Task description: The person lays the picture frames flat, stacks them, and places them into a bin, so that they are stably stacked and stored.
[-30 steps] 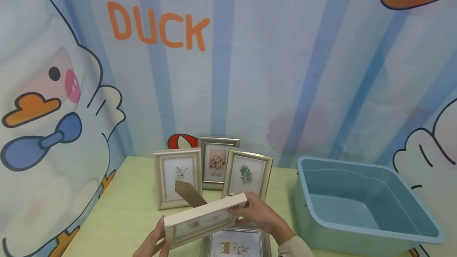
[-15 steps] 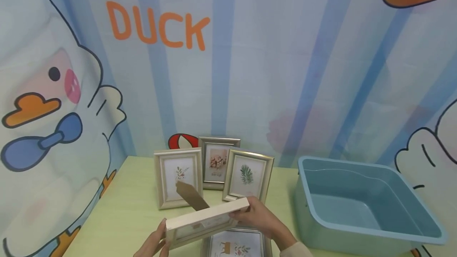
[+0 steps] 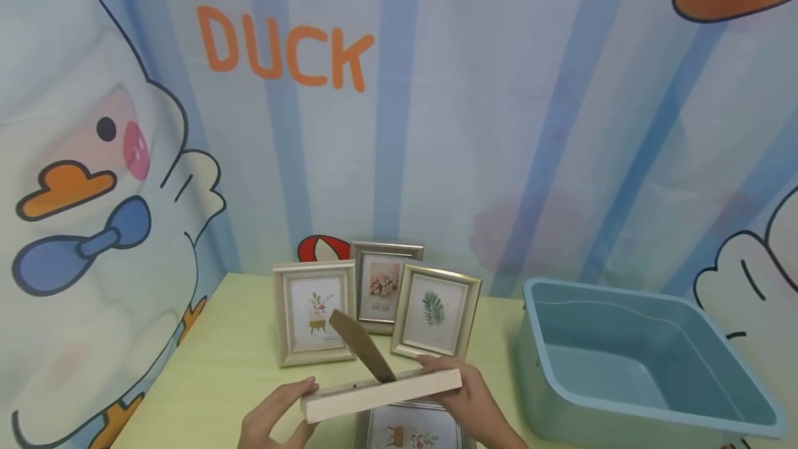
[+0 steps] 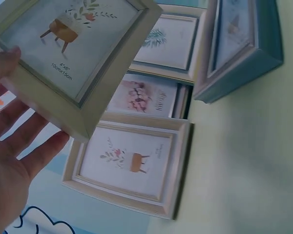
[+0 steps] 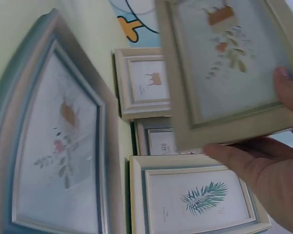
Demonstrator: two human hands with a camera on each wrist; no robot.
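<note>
Both hands hold a cream picture frame [image 3: 380, 395] over the table, its back support leg [image 3: 361, 344] folded out and pointing up and away. At its left end, my left hand [image 3: 274, 418] grips the border; the thumb lies on the front in the left wrist view. The right end is gripped by my right hand [image 3: 475, 404], thumb over the glass in the right wrist view. A potted plant print [image 4: 66, 29] shows behind that glass. Below it, partly hidden, is a silver frame [image 3: 408, 427].
Behind the hands stand a cream frame with a plant print [image 3: 314, 312], a silver frame with a pink flower print [image 3: 383, 284] and a gold frame with a green leaf print [image 3: 434, 312]. A blue plastic tub [image 3: 623, 359] sits on the table's right side.
The held frame has tipped so that its front no longer shows in the head view, and it has shifted a little right. Both hands have kept their grip on it.
</note>
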